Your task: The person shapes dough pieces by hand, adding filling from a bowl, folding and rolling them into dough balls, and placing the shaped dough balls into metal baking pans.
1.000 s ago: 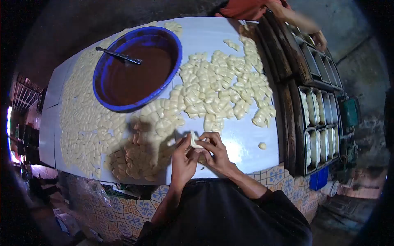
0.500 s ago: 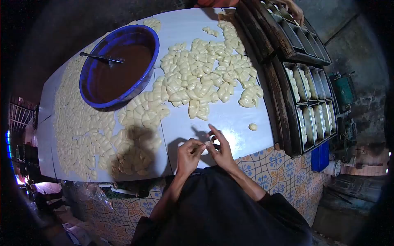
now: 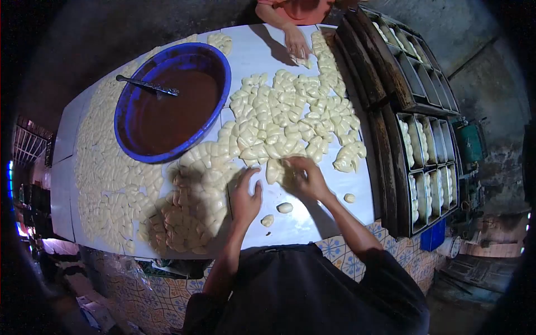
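Note:
Pale dough pieces [image 3: 279,106] lie in a joined, glossy mass on the white table. At its near edge, my right hand [image 3: 308,177] reaches over the dough with fingers bent and apart; its fingertips are in shadow. My left hand [image 3: 245,198] is held over the table, just left of a dough lobe [image 3: 274,171], thumb apart from the fingers and nothing in it. Two small dough lumps, an oval one [image 3: 285,207] and a smaller one [image 3: 267,220], rest on the tabletop between my forearms. Another dough ball [image 3: 349,198] sits right of my right forearm.
A blue basin [image 3: 228,84] of brown liquid, with a dark-handled utensil [image 3: 146,85] across it, stands among dough at left. Metal baking pans [image 3: 430,142], some holding dough, are stacked at right. Across the table, another person's hand [image 3: 297,42] touches dough.
My hands have parted and moved forward, the right to the dough mass. Two dough lumps now show on the table near me. The other person's hand has moved from the pans to the dough.

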Demonstrator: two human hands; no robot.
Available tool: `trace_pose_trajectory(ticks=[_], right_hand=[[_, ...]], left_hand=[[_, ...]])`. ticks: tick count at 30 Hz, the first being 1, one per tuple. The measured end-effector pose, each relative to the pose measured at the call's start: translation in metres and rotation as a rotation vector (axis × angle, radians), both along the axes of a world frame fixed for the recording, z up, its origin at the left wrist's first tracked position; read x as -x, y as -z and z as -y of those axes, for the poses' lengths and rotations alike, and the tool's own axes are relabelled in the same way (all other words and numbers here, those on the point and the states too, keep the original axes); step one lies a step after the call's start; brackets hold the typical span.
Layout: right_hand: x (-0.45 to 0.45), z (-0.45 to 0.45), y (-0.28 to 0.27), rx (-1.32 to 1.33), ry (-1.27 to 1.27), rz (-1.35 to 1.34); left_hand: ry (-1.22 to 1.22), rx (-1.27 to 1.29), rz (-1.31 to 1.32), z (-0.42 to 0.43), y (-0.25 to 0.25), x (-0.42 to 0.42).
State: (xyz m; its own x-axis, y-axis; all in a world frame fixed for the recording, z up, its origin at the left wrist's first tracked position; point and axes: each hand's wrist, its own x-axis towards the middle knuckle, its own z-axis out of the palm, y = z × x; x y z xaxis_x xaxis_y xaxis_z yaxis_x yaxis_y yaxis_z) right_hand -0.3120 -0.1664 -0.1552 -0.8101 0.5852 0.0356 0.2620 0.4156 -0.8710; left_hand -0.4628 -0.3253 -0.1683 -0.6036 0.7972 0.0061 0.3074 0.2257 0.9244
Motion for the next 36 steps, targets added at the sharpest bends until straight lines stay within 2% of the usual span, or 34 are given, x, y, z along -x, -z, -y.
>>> trace_pose_trajectory(ticks=[1, 2, 4, 6, 7, 8, 10, 12, 13, 14, 15, 16, 17, 18, 19, 20, 22, 23, 24, 25, 26, 28, 29, 30, 32, 33, 34, 36], right_hand=[[0.017, -0.021, 0.017, -0.313, -0.015, -0.081], [0.033, -0.032, 0.007, -0.436, 0.008, -0.065], [0.049, -0.060, 0.038, -0.507, -0.147, -0.019], [0.048, -0.057, 0.023, -0.468, -0.221, -0.018], [0.044, -0.047, 0.021, -0.268, -0.162, -0.065], [0.038, -0.027, -0.015, -0.155, -0.062, -0.054], [0.012, -0.016, -0.009, 0.238, 0.156, -0.295], [-0.029, -0.007, -0.031, 0.267, 0.359, -0.607], [-0.043, 0.007, -0.050, 0.065, 0.501, -0.639], [-0.055, 0.019, -0.062, -0.142, 0.645, -0.674], [-0.066, 0.024, -0.055, -0.141, 0.657, -0.679], [-0.077, 0.028, -0.041, -0.234, 0.561, -0.349], [-0.086, 0.033, -0.022, -0.319, 0.457, -0.020], [-0.095, 0.045, 0.014, -0.027, 0.468, -0.021], [-0.102, 0.057, 0.031, -0.082, 0.380, 0.032], [-0.105, 0.061, 0.039, -0.142, 0.281, 0.087], [-0.072, 0.072, 0.001, 0.056, 0.233, -0.103], [-0.053, 0.075, -0.014, 0.258, 0.215, -0.189], [-0.036, 0.074, -0.020, 0.678, 0.195, -0.239], [-0.020, 0.080, -0.034, 0.879, 0.143, -0.393], [-0.005, 0.088, -0.047, 1.081, 0.083, -0.545], [0.017, 0.105, -0.051, 0.443, -0.027, -0.437], [0.023, 0.113, -0.040, 0.314, -0.024, -0.452], [0.025, 0.117, -0.045, 0.317, -0.044, -0.447], [0.026, 0.124, -0.059, 0.403, 0.080, -0.377], [0.030, 0.123, -0.051, 0.224, 0.081, -0.435], [0.030, 0.122, -0.045, 0.229, 0.066, -0.426], [0.034, 0.116, -0.040, 0.159, 0.031, -0.351]], left_hand=[[0.049, -0.014, -0.160, -0.018, 0.001, 0.002], [0.100, -0.029, -0.321, -0.036, 0.001, 0.002], [0.170, 0.037, -0.491, -0.068, 0.016, 0.005], [0.176, 0.130, -0.607, -0.085, 0.040, 0.008], [0.190, 0.174, -0.656, -0.086, 0.036, 0.008], [0.212, 0.221, -0.705, -0.085, 0.033, 0.007], [0.153, 0.135, -0.687, -0.085, 0.044, 0.010], [0.112, -0.048, -0.460, -0.080, 0.053, 0.014], [0.034, -0.088, -0.309, -0.078, 0.053, 0.015], [-0.055, -0.146, -0.337, -0.075, 0.049, 0.015], [-0.134, -0.074, -0.229, -0.070, 0.036, 0.012], [-0.211, -0.003, -0.121, -0.064, 0.017, 0.007], [-0.276, -0.103, -0.068, -0.057, -0.005, 0.000], [-0.340, -0.203, -0.013, -0.049, -0.021, -0.008], [-0.302, -0.305, 0.216, -0.035, -0.021, -0.014], [-0.223, -0.625, 0.191, -0.028, -0.080, -0.026], [0.006, -0.849, 0.423, 0.005, -0.101, -0.038], [0.010, -0.847, 0.413, 0.014, -0.110, -0.040], [0.015, -0.709, 0.162, 0.022, -0.117, -0.041], [0.016, -0.563, -0.086, 0.030, -0.121, -0.042], [0.013, -0.656, 0.214, 0.030, -0.109, -0.050], [0.070, -0.544, 0.338, 0.043, -0.084, -0.045], [0.002, -0.630, 0.498, 0.045, -0.080, -0.052], [-0.018, -0.637, 0.493, 0.050, -0.078, -0.049], [-0.067, -0.443, 0.208, 0.059, -0.068, -0.043], [-0.123, -0.414, 0.079, 0.063, -0.058, -0.039], [-0.140, -0.412, 0.082, 0.068, -0.050, -0.040], [-0.258, -0.313, 0.305, 0.076, -0.042, -0.045]])
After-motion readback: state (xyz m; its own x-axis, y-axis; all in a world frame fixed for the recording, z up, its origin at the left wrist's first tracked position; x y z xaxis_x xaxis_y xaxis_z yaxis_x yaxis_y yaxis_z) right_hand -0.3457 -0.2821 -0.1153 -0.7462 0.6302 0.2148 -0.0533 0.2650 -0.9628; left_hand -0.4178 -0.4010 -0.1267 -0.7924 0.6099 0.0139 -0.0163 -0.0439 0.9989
